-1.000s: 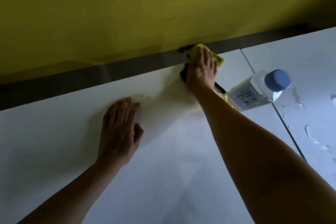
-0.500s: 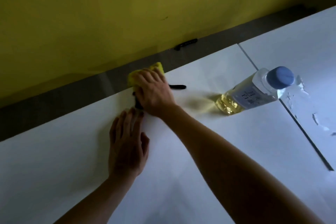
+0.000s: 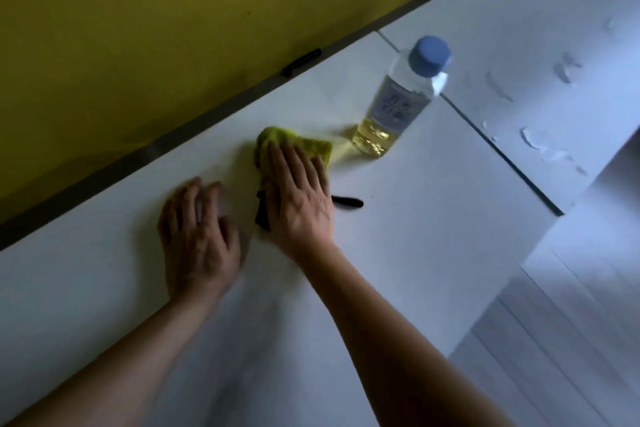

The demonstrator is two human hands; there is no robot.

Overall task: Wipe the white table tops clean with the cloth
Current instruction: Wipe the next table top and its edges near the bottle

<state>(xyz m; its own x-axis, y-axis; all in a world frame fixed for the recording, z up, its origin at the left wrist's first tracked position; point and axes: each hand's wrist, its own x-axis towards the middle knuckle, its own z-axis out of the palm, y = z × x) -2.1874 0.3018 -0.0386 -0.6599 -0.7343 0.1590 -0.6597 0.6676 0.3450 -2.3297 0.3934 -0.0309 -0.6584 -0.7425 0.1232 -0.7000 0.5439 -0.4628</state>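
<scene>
Cloth (image 3: 294, 144), yellow-green and bunched up, lies on the white worktop (image 3: 398, 253) under the right hand (image 3: 299, 198). The right hand lies flat on top of it, fingers straight and close together, pressing it down, with the far edge of the cloth sticking out past the fingertips. The left hand (image 3: 199, 239) lies just beside the right hand, palm down on the bare worktop, fingers spread a little and holding nothing; it looks a bit blurry. The two hands are near each other but not touching. A black thing (image 3: 348, 201) peeks out from under the right hand on both sides; I cannot tell what it is. A clear bottle (image 3: 401, 97) with a blue cap (image 3: 429, 54) stands near the cloth, on its right side. It has a pale label and some yellow liquid at the bottom. Just past the bottle a thin dark gap (image 3: 485, 135) splits this worktop from a second white worktop (image 3: 519, 28). The second one has wet smears (image 3: 533, 140) and little marks on it. Behind the worktops runs a dark strip (image 3: 173, 146), and above that is a yellow wall (image 3: 173, 28). A small black clip-like thing (image 3: 301, 62) sits on the strip. At the lower right, pale floor (image 3: 571, 340) shows beyond the worktop's edge.
</scene>
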